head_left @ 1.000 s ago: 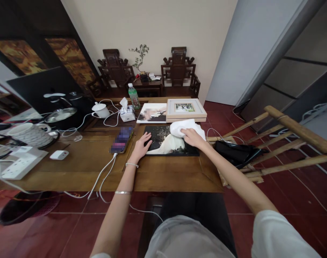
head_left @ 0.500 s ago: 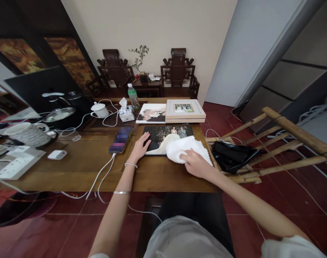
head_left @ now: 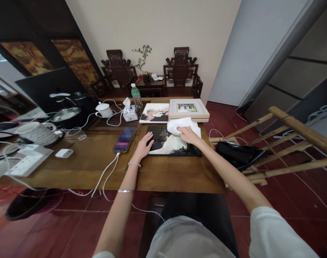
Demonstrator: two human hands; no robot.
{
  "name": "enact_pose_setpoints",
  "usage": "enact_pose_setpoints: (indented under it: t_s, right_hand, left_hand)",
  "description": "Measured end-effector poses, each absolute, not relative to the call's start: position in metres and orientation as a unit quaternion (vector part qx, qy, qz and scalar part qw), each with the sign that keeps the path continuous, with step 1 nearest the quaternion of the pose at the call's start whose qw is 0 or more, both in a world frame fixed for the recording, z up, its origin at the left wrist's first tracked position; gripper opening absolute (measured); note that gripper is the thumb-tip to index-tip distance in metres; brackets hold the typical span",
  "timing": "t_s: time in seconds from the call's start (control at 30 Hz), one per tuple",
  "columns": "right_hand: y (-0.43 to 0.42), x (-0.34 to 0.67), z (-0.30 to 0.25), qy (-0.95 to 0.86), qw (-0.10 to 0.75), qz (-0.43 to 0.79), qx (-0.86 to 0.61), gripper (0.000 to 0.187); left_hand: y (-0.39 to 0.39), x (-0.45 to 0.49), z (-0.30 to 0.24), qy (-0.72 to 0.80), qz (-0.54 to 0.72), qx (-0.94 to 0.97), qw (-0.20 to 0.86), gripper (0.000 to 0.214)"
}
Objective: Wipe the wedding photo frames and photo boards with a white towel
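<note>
1. We saw the photo panel [head_left: 174, 143] lying flat on the bench [head_left: 168, 175], in front of the wearer and just nearer than the boxed frame [head_left: 187, 108] and the white-edged print [head_left: 154, 113].
2. The left hand [head_left: 145, 144] lay spread, fingers resting over the panel's left edge and closed on nothing. The right hand [head_left: 188, 135] held a bunched white cloth [head_left: 183, 123] against the panel's upper right part.
3. We judged the panel stiff and fairly light, with a smooth face that could slide on the wood and might scratch or smudge. We would have taken hold of it by opposite side edges, palms off the picture.
4. We took the cloth for soft, limp and nearly weightless, best gathered in a loose fold so no corner trailed.
5. Among the containers, the tissue box [head_left: 130, 114] had a tissue standing out of its top. The white cup [head_left: 104, 110] wore its lid, so we could not see inside.
6. The bottle [head_left: 136, 97] stood upright and capped; we could not tell how full it was. The patterned mug [head_left: 35, 133] stood at the left, its contents hidden from us.
</note>
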State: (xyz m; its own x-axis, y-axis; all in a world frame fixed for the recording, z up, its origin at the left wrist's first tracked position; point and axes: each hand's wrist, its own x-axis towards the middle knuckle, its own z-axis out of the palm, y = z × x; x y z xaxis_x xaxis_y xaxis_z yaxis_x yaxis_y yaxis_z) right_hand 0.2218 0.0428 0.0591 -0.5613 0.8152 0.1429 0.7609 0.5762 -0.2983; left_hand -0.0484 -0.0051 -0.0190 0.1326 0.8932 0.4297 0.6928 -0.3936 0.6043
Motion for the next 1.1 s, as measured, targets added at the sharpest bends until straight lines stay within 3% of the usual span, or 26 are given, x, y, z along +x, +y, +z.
enact_pose_setpoints:
  t_s: [0.43, 0.9, 1.1]
  right_hand:
    - [-0.103, 0.240, 0.047, -0.922, 0.092, 0.117, -0.357, 0.039]
    - [0.048, 0.189, 0.072, -0.892, 0.074, 0.051, -0.444, 0.034]
    - [0.041, 0.186, 0.065, -0.896, 0.077, 0.040, -0.436, 0.036]
  left_hand:
    - [-0.005, -0.048, -0.022, 0.534, 0.394, 0.738, 0.123, 0.042]
    - [-0.003, -0.049, -0.022, 0.534, 0.392, 0.738, 0.130, 0.042]
    - [-0.004, -0.047, -0.020, 0.537, 0.388, 0.737, 0.134, 0.042]
